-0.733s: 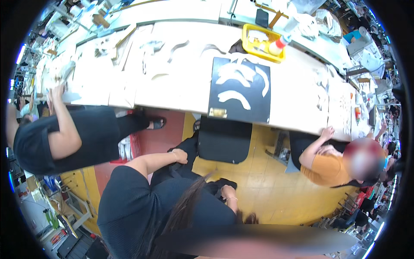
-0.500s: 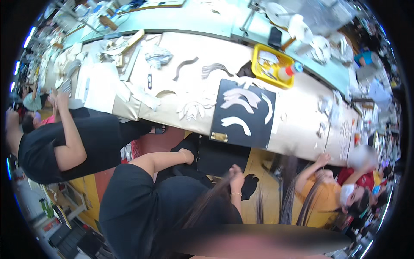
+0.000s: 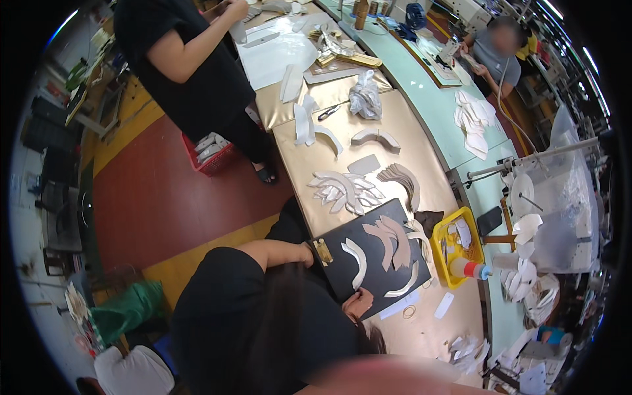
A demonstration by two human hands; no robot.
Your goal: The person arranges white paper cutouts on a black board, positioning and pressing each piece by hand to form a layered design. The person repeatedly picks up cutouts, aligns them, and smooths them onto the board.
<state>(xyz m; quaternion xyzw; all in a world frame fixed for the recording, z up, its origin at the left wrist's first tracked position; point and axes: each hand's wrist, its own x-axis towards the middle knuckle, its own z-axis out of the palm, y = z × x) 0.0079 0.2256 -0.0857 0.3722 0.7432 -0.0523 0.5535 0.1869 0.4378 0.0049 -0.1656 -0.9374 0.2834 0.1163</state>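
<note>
My left hand [image 3: 307, 254] is at the near left edge of a black board [image 3: 339, 280], beside a brass-coloured clasp [image 3: 322, 251]. Its fingers are mostly hidden. My right hand [image 3: 359, 303] rests at the board's near edge with curled fingers, close to the lower end of a white curved strip [image 3: 355, 262]. Whatever those fingers hold, if anything, cannot be made out. Several pinkish-beige curved strips [image 3: 395, 243] lie overlapping on the board, with a pale curved strip [image 3: 403, 284] to their right.
A heap of pale curved pieces [image 3: 345, 191] lies beyond the board, near a stack of taupe strips [image 3: 403, 183]. On the right stands a yellow basket [image 3: 437, 240] holding a bottle [image 3: 469, 268]. Thread snips [image 3: 328, 112] lie farther off. A person in black [image 3: 197, 72] stands left.
The view has swung round. My right hand, raised beside a lock of dark hair before, is now down at the board's near edge. My left hand is still by the board.
</note>
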